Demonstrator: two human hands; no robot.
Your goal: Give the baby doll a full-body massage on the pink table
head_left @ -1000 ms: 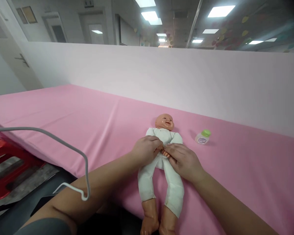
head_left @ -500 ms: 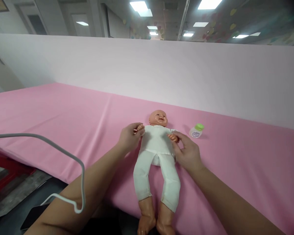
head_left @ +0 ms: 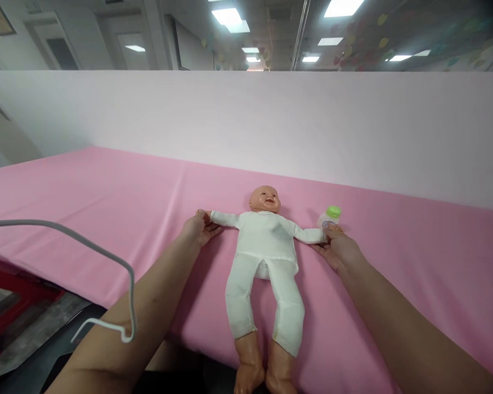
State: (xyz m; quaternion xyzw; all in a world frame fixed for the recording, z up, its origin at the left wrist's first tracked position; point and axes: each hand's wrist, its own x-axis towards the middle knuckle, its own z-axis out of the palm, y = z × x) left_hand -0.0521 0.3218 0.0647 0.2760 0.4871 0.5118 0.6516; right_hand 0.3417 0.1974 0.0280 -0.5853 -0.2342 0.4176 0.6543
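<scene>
A baby doll with a white cloth body lies face up on the pink sheet, its head away from me and its bare plastic feet toward me. Both its arms are stretched straight out to the sides. My left hand is closed around the doll's hand on the left. On the right, my right hand grips the doll's other hand, thumb on top and fingers underneath. Just behind my right hand stands a small bottle with a green cap, its lower part partly covered.
The pink sheet covers a wide surface that meets a white wall. A grey cable hangs across the left, in front of my left forearm. A red stool stands at the lower left, beside a dark seat.
Both my hands have moved outward, drawing the doll's arms from beside its chest to fully spread. My right hand now reaches in front of the bottle. The view has tilted slightly up.
</scene>
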